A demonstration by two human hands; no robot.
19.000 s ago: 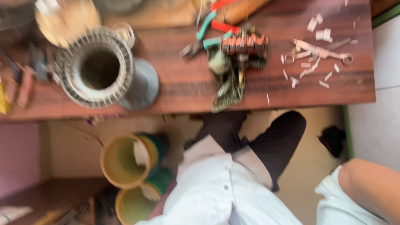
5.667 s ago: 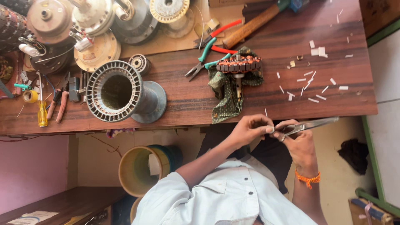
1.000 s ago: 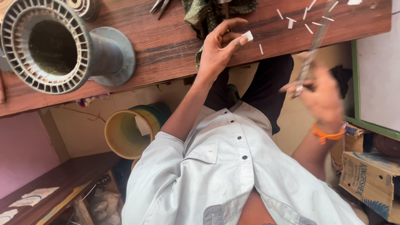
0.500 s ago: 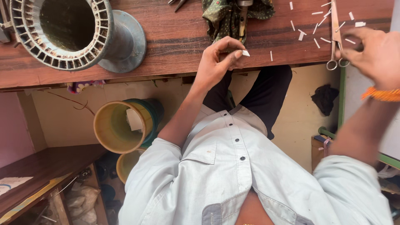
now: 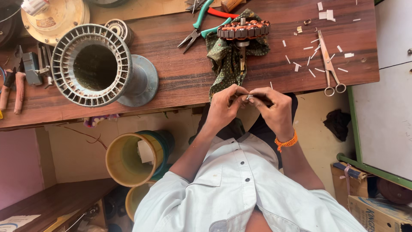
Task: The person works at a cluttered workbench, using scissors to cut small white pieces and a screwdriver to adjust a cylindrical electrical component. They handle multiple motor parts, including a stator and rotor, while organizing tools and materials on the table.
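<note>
paper slip (image 5: 248, 97), thin, light and easily creased, is being pinched at both ends by the left hand (image 5: 224, 105) and right hand (image 5: 274, 107), fingertips closing on it, just off the counter (image 5: 180, 81) edge

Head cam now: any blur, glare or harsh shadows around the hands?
Head view: sharp overall, no motion blur; both the left hand and right hand are crisp. Light is soft and even, shadows faint on the wooden table. No strong glare; the tiny piece pinched between the fingertips is too small to make out.
</note>
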